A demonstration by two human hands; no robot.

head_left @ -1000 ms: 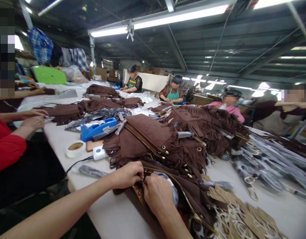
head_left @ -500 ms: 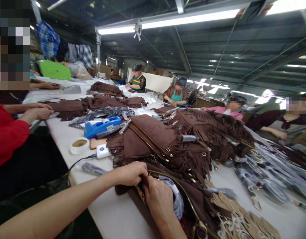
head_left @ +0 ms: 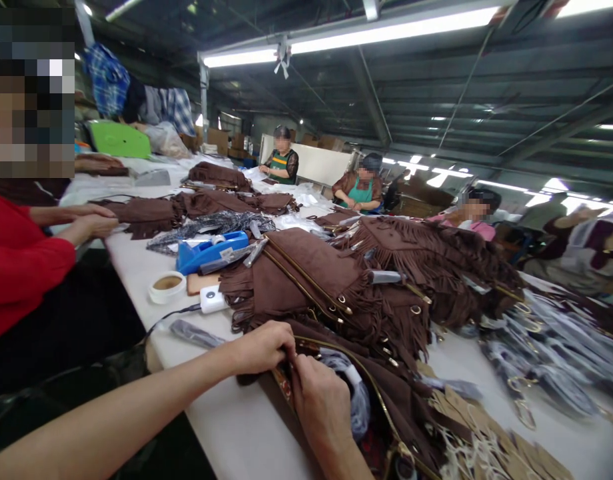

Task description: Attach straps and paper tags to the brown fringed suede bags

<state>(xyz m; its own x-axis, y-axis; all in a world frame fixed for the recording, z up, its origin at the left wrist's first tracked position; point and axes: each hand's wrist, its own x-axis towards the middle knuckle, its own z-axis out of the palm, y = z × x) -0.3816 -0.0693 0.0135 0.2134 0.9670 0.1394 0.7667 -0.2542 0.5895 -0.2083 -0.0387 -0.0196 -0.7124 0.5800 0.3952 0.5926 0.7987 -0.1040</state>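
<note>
A brown suede handbag [head_left: 394, 380] lies on the white table with its gold zipper undone and a patterned lining partly showing. My left hand [head_left: 266, 347] is closed on the near edge of the opening, at its left end. Right beside it, my right hand [head_left: 322, 397] also has its fingers wrapped on that edge; the fingertips of both are hidden. A plastic-wrapped bundle [head_left: 357, 403] sits in the opening, just right of my right hand. Behind the hands rests a fringed brown bag [head_left: 306, 267] with gold zippers.
A blue tape dispenser [head_left: 211, 251], a tape roll [head_left: 166, 288] and a white corded device [head_left: 213, 299] stand left. More fringed bags [head_left: 436, 260] are piled behind. Cardboard tags [head_left: 486, 427] and plastic-wrapped straps [head_left: 551, 367] lie right. A red-sleeved person [head_left: 31, 260] works at left.
The view has shifted slightly, so things appear a little further right. My hands keep their hold on the bag's edge. The person at far right has changed posture.
</note>
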